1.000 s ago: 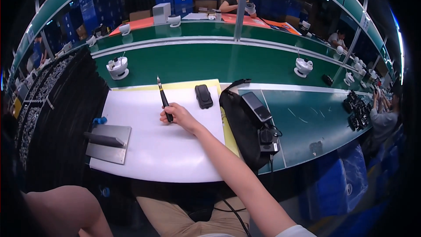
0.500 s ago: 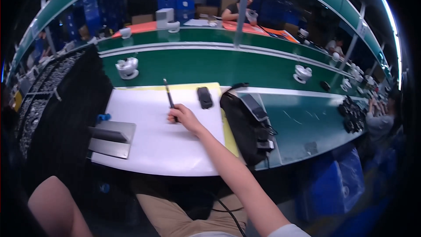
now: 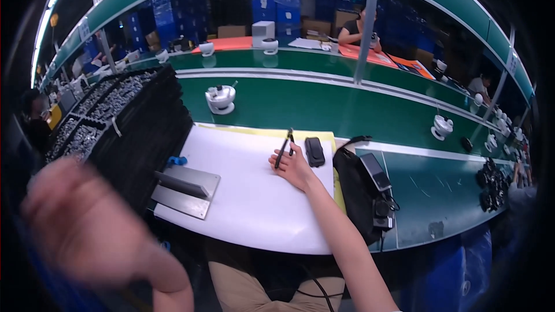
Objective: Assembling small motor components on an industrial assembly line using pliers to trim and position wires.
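My right hand point(image 3: 296, 169) is over the white sheet point(image 3: 248, 208), fingers curled round a slim black-handled pair of pliers point(image 3: 282, 153). The two legs of the pliers are spread apart, and their small head points away from me. Large and smeared by motion, my left hand point(image 3: 87, 225) is raised at the lower left, in front of the black trays; its fingers cannot be made out. Between the hands a metal plate with an upright fin point(image 3: 196, 193) rests on the sheet's left side, a small blue piece point(image 3: 177, 160) just behind it. A small black case point(image 3: 315, 151) lies right of my right hand.
Stacked black trays point(image 3: 144, 121) filled with small metal parts stand at the left. A black bag point(image 3: 352, 190) with a dark-screened device point(image 3: 376, 172) lies right of the sheet. White rounded units point(image 3: 220, 99) stand on the green belt point(image 3: 324, 110). A person point(image 3: 354, 32) sits across.
The view has swung left, shifting the bench rightward. My left hand has come up into view. The pliers' legs have spread, and my right hand's fingers have loosened.
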The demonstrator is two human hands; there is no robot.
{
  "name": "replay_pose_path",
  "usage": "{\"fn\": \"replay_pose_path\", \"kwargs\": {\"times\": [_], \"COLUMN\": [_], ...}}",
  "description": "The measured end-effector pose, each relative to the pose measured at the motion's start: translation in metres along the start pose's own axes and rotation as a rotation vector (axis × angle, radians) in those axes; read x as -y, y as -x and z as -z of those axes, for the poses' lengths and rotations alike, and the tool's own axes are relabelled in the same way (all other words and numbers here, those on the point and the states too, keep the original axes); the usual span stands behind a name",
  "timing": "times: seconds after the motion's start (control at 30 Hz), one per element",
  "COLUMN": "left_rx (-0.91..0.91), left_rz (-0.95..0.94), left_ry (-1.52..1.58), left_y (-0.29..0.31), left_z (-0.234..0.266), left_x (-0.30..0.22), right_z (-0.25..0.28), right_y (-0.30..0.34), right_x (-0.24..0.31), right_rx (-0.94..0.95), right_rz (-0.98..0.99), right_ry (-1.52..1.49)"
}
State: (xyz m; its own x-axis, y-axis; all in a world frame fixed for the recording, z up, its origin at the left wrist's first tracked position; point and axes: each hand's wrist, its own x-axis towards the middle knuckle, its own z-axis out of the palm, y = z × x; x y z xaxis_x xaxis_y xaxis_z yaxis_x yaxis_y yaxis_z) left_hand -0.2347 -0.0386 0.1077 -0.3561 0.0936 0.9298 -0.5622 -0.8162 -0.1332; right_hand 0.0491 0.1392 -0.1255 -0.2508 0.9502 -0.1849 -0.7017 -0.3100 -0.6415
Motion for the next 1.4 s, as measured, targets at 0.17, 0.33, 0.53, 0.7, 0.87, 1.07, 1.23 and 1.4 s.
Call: {"fn": "replay_pose_path", "kwargs": {"times": [0.17,0.33,0.53,0.7,0.87,1.07,1.23,1.4], "left_rx": [-0.437,-0.878,-0.959,-0.963,-0.784,-0.766,-0.832,-0.738], "left_rz": [1.144,1.546,1.419,1.266,1.213,1.082,1.137,1.301], "left_ry": [-0.487,-0.312,-0.281,-0.167,-0.112,-0.208,0.015,-0.201], "left_y": [0.105,0.189,0.237,0.252,0.263,0.262,0.251,0.225], "left_z": [0.105,0.234,0.254,0.252,0.252,0.241,0.223,0.152], "left_x": [0.206,0.309,0.388,0.411,0.412,0.423,0.391,0.311], "right_z": [0.022,0.009,0.008,0.003,0.006,0.003,0.015,0.026], "right_y": [-0.012,-0.02,-0.023,-0.022,-0.024,-0.023,-0.027,-0.029], "right_x": [0.005,-0.001,0.001,0.003,0.0,-0.001,0.001,0.011], "right_rx": [0.007,0.001,-0.101,-0.091,-0.133,-0.158,-0.201,-0.253], "right_rz": [0.112,0.026,-0.017,-0.03,0.032,0.138,0.247,0.281], "right_ry": [0.028,0.154,0.185,0.188,0.185,0.153,0.11,0.019]}}
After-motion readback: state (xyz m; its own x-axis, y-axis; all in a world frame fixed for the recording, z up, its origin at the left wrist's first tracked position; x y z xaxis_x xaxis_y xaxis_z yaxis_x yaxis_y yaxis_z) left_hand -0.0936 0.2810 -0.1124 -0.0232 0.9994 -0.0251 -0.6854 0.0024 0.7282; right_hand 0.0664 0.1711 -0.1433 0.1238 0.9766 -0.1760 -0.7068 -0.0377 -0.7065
